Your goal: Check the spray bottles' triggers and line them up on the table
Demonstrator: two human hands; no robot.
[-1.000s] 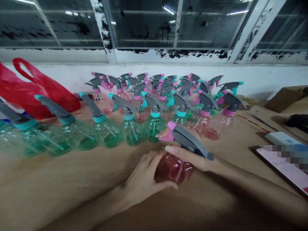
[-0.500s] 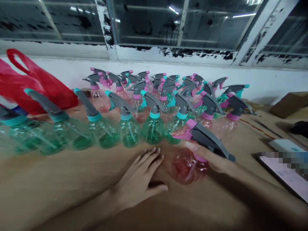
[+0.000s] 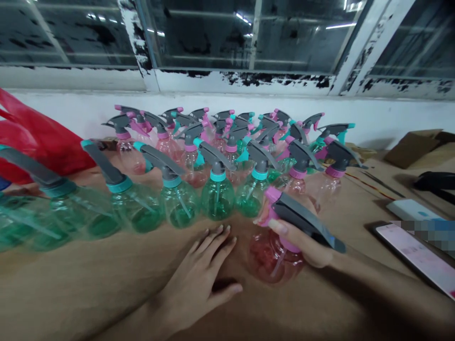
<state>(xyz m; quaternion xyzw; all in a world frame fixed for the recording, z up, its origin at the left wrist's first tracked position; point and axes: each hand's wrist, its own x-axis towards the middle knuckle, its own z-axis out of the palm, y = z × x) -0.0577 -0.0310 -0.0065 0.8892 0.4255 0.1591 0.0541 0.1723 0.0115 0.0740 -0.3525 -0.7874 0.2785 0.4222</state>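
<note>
My right hand [image 3: 311, 244] is wrapped around the neck and trigger of a spray bottle [image 3: 263, 255] with a clear pink body, pink collar and nozzle, and dark grey head. The bottle is on the table, its nozzle facing away to the left. The thumb lies along the near side of the head; the other fingers are mostly hidden behind it. To its left, my left hand [image 3: 201, 279] lies flat on the wood with fingers spread, holding nothing. Just beyond its fingertips stands a green spray bottle [image 3: 217, 196] in a row of similar green ones.
Behind that row, several pink and green spray bottles [image 3: 165, 147] crowd toward the wall. A red plastic bag [image 3: 46, 147] sits at the left. At the right are a phone [image 3: 415, 251], a white box [image 3: 412, 208], a cardboard box [image 3: 415, 149] and a dark object [image 3: 435, 180].
The view has shifted, so most things sit further left in the picture. My right hand keeps its hold, and the pink trigger appears drawn closer to the neck. My left hand stays flat.
</note>
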